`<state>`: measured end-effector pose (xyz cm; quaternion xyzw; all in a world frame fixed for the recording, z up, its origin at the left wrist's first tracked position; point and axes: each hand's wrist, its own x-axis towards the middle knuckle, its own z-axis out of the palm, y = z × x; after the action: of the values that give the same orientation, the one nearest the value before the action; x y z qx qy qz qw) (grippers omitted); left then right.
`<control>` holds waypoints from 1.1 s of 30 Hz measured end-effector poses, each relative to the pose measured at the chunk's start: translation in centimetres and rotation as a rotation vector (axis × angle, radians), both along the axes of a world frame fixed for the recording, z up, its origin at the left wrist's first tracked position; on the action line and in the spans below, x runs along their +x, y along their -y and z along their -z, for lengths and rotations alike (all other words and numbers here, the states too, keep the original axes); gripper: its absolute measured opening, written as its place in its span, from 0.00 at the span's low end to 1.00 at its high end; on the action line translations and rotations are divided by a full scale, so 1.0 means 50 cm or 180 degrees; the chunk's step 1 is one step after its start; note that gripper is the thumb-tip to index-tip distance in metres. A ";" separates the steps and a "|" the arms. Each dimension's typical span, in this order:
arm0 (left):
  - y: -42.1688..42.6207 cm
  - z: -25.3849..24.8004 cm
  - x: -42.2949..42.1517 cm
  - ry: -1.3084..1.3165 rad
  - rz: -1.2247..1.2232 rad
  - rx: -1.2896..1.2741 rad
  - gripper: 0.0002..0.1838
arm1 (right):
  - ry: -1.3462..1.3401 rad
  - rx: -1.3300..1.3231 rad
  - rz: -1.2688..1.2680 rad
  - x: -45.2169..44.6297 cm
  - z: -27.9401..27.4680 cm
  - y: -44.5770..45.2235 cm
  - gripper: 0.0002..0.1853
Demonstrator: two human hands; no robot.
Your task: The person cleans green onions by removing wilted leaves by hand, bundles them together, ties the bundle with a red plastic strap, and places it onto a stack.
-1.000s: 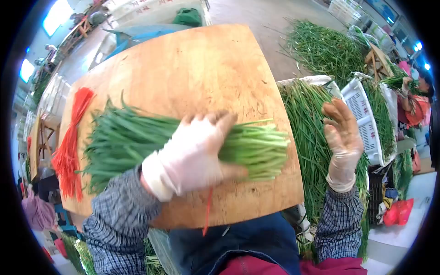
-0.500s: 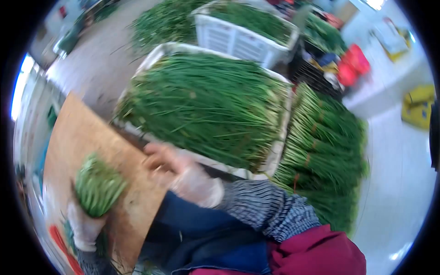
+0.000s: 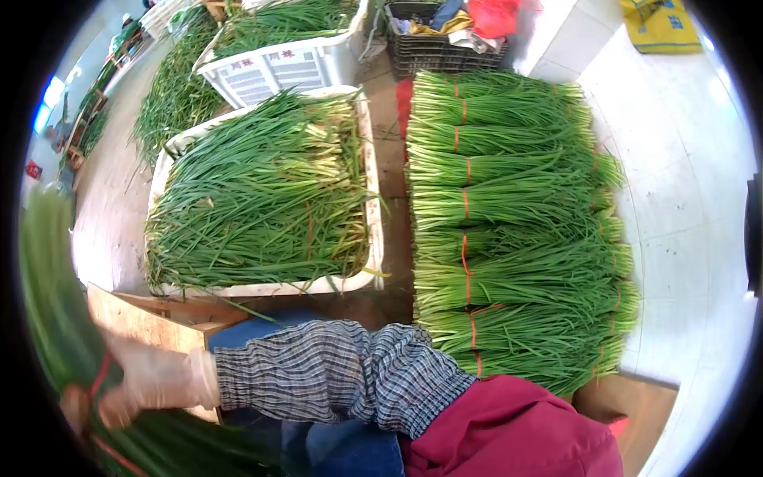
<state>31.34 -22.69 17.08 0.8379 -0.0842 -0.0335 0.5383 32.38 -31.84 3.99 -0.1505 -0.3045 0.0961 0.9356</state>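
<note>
At the lower left, my right hand (image 3: 151, 378), in a thin translucent glove, is closed around a bundle of garlic chives (image 3: 56, 278). A red band circles this bundle near my fingers, and its upper part is blurred by motion. Below the hand lie more dark green leaves (image 3: 199, 445) crossed by another red band; whether they belong to the same bundle I cannot tell. A small patch of fingers (image 3: 75, 407) shows at the far left edge, perhaps my left hand, mostly hidden behind the greens.
A white crate (image 3: 372, 238) of loose chives stands ahead, with another white crate (image 3: 278, 75) behind it. Banded chive bundles (image 3: 509, 215) lie stacked at right. A wooden board (image 3: 143, 318) is at lower left. A black crate (image 3: 445, 54) holding cloths and a yellow bag (image 3: 660, 28) are farther back.
The view has swung right. My right hand, earlier holding nothing over the board, now grips a banded chive bundle at the left. The left hand, earlier on a bunch's stem ends, is mostly hidden.
</note>
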 end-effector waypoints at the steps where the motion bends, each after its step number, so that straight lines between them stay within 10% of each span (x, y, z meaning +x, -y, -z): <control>1: 0.036 0.015 0.007 -0.0129 0.0194 -0.0151 0.38 | -0.0022 0.0348 -0.0056 -0.014 -0.016 0.059 0.59; 5: 0.164 0.109 0.027 -0.0133 0.1010 -0.0605 0.31 | -0.0699 0.0124 0.0684 -0.023 0.030 0.199 0.34; 11: 0.245 0.142 -0.024 0.0255 0.1463 0.0397 0.53 | -0.1122 -0.1199 0.2417 -0.132 0.039 0.467 0.19; 21: 0.090 0.241 0.014 -0.1378 0.1473 0.0400 0.29 | -0.1168 -0.4282 0.5161 -0.380 -0.168 0.825 0.27; 28: 0.056 0.262 -0.019 -0.1225 0.1579 0.0785 0.26 | 0.0951 -0.8874 0.4736 -0.340 0.022 0.793 0.52; 33: 0.001 0.284 -0.062 -0.1479 0.1144 0.0770 0.26 | 0.0461 -0.9424 0.2024 -0.352 0.341 0.725 0.56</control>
<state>28.24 -22.76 2.88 0.8375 -0.1011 -0.3282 0.4250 14.78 -68.08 -13.08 -0.9890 0.0639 0.0990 -0.0898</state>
